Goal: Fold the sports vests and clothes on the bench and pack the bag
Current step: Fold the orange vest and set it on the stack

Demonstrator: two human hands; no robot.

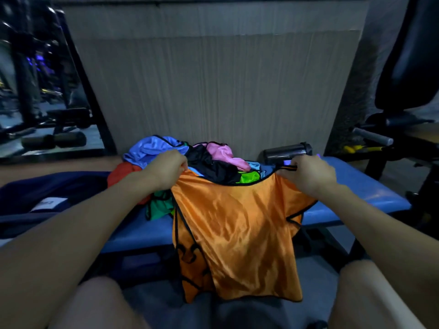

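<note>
An orange sports vest [237,229] with black trim hangs spread in front of the blue bench [361,186], its hem below the bench edge. My left hand [168,172] grips its left shoulder strap and my right hand [306,174] pinches its right strap, both raised above the bench. Behind the vest lies a heap of clothes [209,162]: blue, pink, black, red and green pieces. A dark navy bag [47,198] lies at the left end of the bench.
A dark shaker bottle [287,151] lies on the bench at the back right, against the grey wall. Gym equipment [403,129] stands to the right, a mirror [35,79] to the left. My knees are at the bottom corners.
</note>
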